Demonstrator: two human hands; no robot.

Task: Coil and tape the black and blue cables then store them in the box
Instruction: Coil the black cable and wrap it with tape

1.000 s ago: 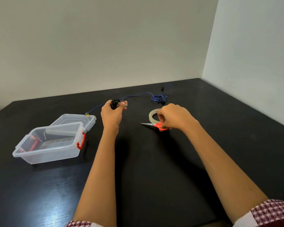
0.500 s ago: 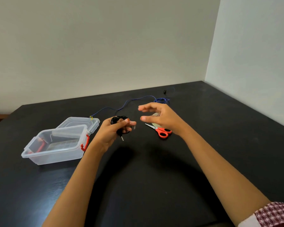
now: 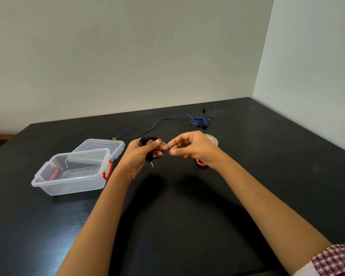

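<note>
From the head view, the left hand (image 3: 139, 154) is closed around the coiled black cable (image 3: 150, 149), whose metal plug (image 3: 152, 163) hangs below the fingers. The right hand (image 3: 189, 149) meets it from the right, thumb and forefinger pinching what looks like a short strip of clear tape (image 3: 164, 144) that bridges to the left thumb; the strip is thin and hard to make out. Both hands are raised above the dark table (image 3: 167, 216).

The step in hand seems to be taping the black coil. To do it well, the left hand should keep the loops squeezed flat so none springs free, while the right lays the strip across the bundle at one spot and wraps it fully round until tape sticks to tape. Keeping the strip taut and off the fingertips should stop it folding on itself. The plug is best left outside the wrap.

The blue cable (image 3: 159, 122) lies loose on the far side of the table, its tangled end (image 3: 199, 121) to the right, not yet coiled. The tape roll (image 3: 213, 140) and the orange scissors handle (image 3: 200, 164) lie just behind the right hand. The clear box (image 3: 72, 172) stands open at the left, well placed for dropping the coil in.
</note>
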